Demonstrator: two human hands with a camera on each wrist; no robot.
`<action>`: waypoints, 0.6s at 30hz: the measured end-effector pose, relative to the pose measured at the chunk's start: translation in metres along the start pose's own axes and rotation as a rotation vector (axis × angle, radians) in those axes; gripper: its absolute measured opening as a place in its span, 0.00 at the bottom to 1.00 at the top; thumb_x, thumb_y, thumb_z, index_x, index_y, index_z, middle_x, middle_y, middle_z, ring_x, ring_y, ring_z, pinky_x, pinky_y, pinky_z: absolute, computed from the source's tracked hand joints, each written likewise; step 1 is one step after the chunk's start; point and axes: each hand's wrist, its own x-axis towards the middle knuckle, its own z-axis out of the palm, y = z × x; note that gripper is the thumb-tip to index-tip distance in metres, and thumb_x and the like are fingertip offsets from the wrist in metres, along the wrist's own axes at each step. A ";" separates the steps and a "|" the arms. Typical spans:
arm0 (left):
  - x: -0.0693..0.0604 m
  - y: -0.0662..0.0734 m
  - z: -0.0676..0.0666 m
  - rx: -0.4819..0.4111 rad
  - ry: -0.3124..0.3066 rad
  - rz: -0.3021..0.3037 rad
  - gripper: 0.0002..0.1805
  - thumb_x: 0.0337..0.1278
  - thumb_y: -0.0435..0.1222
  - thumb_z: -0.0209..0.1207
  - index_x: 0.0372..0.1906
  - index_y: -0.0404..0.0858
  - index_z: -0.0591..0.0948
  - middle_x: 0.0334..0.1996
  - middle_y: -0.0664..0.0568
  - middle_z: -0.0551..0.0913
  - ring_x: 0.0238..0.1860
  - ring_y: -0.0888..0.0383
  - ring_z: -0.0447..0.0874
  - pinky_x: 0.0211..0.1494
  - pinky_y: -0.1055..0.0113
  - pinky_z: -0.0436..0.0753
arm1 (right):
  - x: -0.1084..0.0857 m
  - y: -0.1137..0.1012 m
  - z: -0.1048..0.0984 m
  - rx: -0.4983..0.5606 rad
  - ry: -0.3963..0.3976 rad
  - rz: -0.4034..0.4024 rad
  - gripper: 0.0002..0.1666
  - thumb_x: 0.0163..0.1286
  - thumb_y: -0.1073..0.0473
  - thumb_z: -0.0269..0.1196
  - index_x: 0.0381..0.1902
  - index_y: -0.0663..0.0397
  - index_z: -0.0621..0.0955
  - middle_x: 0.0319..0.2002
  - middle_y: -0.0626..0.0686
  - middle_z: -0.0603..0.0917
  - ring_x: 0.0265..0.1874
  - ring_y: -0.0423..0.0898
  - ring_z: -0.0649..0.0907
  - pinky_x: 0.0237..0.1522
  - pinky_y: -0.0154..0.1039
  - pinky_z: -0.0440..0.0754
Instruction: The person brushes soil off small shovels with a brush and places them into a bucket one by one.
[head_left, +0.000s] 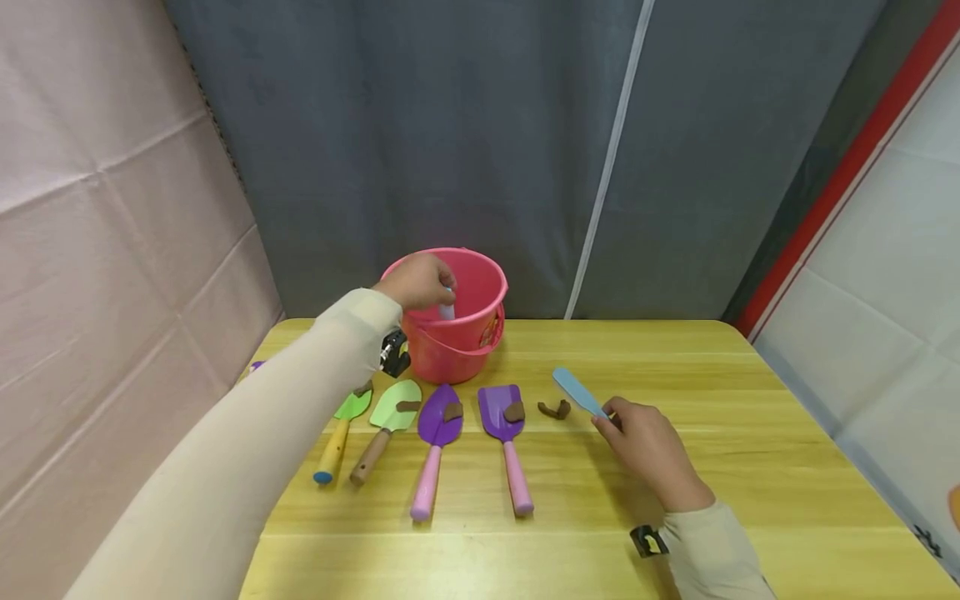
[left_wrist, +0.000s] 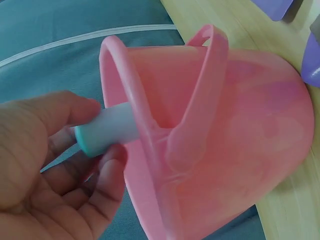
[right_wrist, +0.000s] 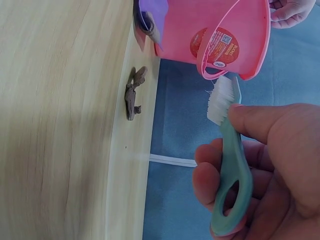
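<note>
Your left hand pinches a white-teal handle, partly inside the pink bucket; your right hand grips a brush, outside it. Looks unfinished: four trowels still bear brown lumps; another lies on the table.

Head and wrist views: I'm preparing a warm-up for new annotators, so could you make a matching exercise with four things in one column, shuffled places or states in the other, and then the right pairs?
Things
1. Pink bucket
2. White-bristled brush
3. Forked brown piece
4. Light green trowel

Places or states
A. Held by the right hand
B. Has a brown handle
C. The left hand holds a pale handle at its opening
D. Lies on the table, beside the flat-ended purple shovel

Pairs: 1-C, 2-A, 3-D, 4-B
</note>
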 end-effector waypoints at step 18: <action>0.000 0.008 0.008 0.019 -0.152 0.031 0.10 0.62 0.35 0.58 0.26 0.37 0.80 0.20 0.51 0.76 0.23 0.57 0.72 0.29 0.66 0.73 | -0.004 0.000 -0.002 -0.009 0.006 0.001 0.10 0.71 0.57 0.63 0.38 0.60 0.81 0.15 0.46 0.68 0.13 0.41 0.64 0.17 0.35 0.60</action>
